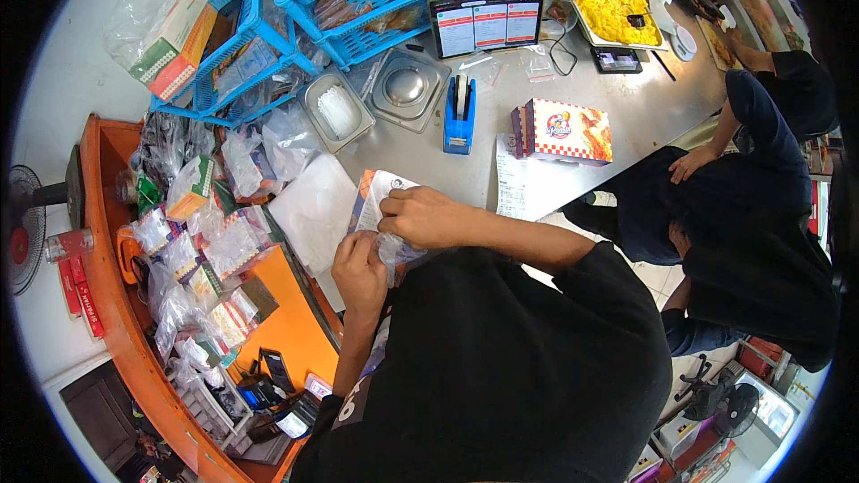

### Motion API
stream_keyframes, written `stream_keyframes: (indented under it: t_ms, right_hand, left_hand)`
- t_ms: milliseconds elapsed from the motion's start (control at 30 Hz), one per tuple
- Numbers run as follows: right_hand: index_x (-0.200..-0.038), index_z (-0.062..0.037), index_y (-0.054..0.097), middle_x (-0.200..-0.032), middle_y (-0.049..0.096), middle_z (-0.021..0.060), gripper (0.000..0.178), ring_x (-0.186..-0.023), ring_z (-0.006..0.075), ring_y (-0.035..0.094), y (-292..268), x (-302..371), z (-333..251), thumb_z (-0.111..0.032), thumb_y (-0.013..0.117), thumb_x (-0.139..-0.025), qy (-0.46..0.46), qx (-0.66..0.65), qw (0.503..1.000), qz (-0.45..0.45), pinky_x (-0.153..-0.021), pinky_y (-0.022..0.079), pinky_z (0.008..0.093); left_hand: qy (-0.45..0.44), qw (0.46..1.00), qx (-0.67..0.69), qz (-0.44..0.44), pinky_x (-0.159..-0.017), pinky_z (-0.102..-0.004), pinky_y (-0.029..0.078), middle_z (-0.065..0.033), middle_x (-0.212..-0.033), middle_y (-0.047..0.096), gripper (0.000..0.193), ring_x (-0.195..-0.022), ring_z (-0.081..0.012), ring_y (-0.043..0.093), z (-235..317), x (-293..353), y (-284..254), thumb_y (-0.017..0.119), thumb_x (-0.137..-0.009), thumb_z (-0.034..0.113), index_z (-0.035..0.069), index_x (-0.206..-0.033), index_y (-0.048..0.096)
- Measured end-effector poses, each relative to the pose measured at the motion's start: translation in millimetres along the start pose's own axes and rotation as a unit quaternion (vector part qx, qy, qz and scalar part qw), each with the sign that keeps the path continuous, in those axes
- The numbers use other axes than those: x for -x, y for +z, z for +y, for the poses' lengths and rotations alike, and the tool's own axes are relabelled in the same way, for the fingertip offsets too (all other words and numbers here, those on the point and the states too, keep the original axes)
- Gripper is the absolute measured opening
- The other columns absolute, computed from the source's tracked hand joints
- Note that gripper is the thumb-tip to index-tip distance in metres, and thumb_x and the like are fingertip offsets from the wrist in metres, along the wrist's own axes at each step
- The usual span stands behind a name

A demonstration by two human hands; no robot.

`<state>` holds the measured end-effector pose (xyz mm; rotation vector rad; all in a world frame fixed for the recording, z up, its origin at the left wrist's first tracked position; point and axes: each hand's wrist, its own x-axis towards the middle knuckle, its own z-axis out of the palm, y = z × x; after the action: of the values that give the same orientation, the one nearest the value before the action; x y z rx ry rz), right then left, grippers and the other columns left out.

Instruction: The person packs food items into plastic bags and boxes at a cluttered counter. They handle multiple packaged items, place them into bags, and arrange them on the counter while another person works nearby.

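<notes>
My left hand (361, 270) is closed in a pinch on a clear plastic bag (390, 252), close to my body at the table's near edge. My right hand (424, 216) curls over the same plastic from the other side, with its fingertips hidden. Just beyond both hands is a printed box (369, 196) in white, orange and dark blue; whether it lies inside the bag I cannot tell. White sheets (315, 210) lie to the left of my hands. A white and orange printed box (569, 131) stands on a long receipt (511, 180) to the right.
A blue tape dispenser (459, 129), a metal tub (336, 113) and a tablet (487, 23) stand farther back. Blue racks (376, 1) line the rear. Bagged boxes crowd the orange counter (291, 322) at left. A tray of yellow food (612, 10) and other people (743, 188) are at right.
</notes>
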<state>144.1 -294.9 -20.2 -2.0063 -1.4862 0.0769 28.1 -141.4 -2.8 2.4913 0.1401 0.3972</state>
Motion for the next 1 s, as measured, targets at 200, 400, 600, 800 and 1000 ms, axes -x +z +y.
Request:
stream_keyframes:
  t_ms: [200,400,600,800,1000]
  right_hand:
    - [-0.086,-0.0042,0.07,-0.083,0.066,0.0111,0.013,-0.083,0.0284,0.067,-10.9,12.7,-10.4,-0.007,0.067,-0.073,0.065,-0.052,0.997,0.005,-0.073,0.055,0.041]
    - [-0.09,-0.0052,0.072,-0.081,0.071,0.0142,0.012,-0.072,0.0252,0.069,-4.9,15.5,-14.1,-0.005,0.064,-0.082,0.16,-0.288,0.944,-0.018,-0.068,0.054,0.0387]
    - [-0.1,-0.0072,0.077,-0.087,0.074,0.0132,0.017,-0.07,0.0158,0.067,5.5,2.7,-0.9,-0.009,0.07,-0.084,0.158,-0.417,0.895,-0.027,-0.071,0.053,0.0304]
    - [-0.091,-0.0038,0.073,-0.085,0.072,0.014,0.012,-0.074,0.0301,0.068,-1.7,-0.7,-7.8,-0.009,0.067,-0.082,0.119,-0.224,0.967,0.002,-0.071,0.054,0.0393]
    - [-0.09,-0.0028,0.07,-0.081,0.07,0.0143,0.011,-0.073,0.0305,0.068,-11.5,-3.7,-16.6,-0.008,0.067,-0.082,0.113,-0.223,0.968,-0.005,-0.069,0.053,0.0399]
  left_hand:
    - [-0.07,0.995,-0.042,-0.063,-0.067,-0.0361,0.05,-0.0133,-0.078,0.068,0.006,-0.074,-0.027,0.067,18.8,-14.4,-16.2,0.066,-0.083,-0.001,-0.002,-0.089,0.068]
    - [-0.259,0.924,0.209,-0.189,-0.058,-0.0262,0.044,-0.0063,-0.071,0.068,0.009,-0.063,-0.0089,0.059,-14.5,-30.5,-16.8,0.071,-0.086,0.008,-0.001,-0.085,0.07]
    - [-0.349,0.795,0.414,-0.272,-0.06,-0.022,0.046,-0.0045,-0.08,0.07,0.014,-0.071,-0.0095,0.063,-55.5,-41.7,-15.2,0.07,-0.089,0.015,0.001,-0.09,0.072]
    - [-0.39,0.789,0.397,-0.261,-0.063,-0.0227,0.053,-0.0081,-0.083,0.072,0.014,-0.074,-0.0134,0.07,-40.5,-43.7,-20.9,0.069,-0.089,0.012,-0.001,-0.094,0.072]
    - [-0.403,0.788,0.387,-0.26,-0.066,-0.027,0.058,-0.0113,-0.084,0.073,0.013,-0.077,-0.0175,0.072,-33.3,-42.3,-22.6,0.069,-0.089,0.01,-0.002,-0.092,0.071]
